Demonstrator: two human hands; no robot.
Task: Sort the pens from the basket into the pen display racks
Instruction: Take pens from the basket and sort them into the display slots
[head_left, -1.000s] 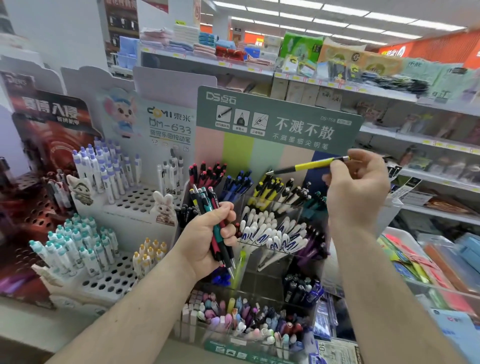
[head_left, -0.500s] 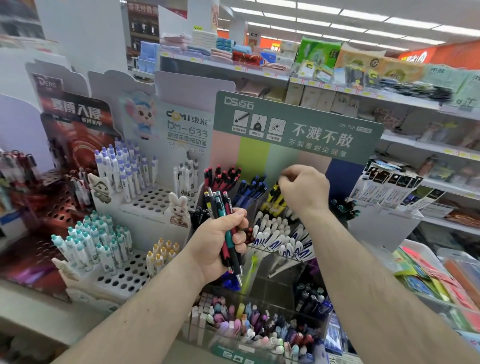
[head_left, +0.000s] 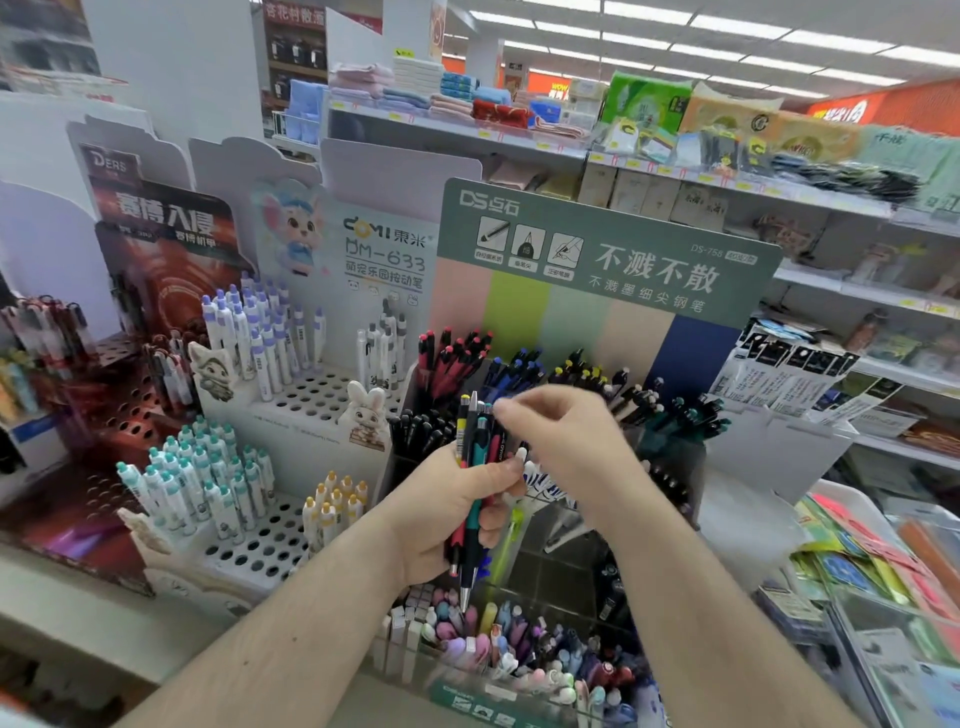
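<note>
So the left hand (head_left: 441, 512) is sitting dead center holding a bundle of pens (head_left: 475, 467) upright, right in front of the tiered pen rack (head_left: 550, 374). The right hand (head_left: 566, 441) is hovering just right of the bundle, fingertips at its top. The perforated pen stand (head_left: 291, 400) is standing to the left, and a bin of pens (head_left: 519, 654) is lying below the hands.

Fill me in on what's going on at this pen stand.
A person is sorting pens into display racks. The left hand grips a bunch of pens upright in front of the green-signed rack. The right hand reaches to the tops of that bunch, fingers blurred, apparently picking out the next pen.
</note>
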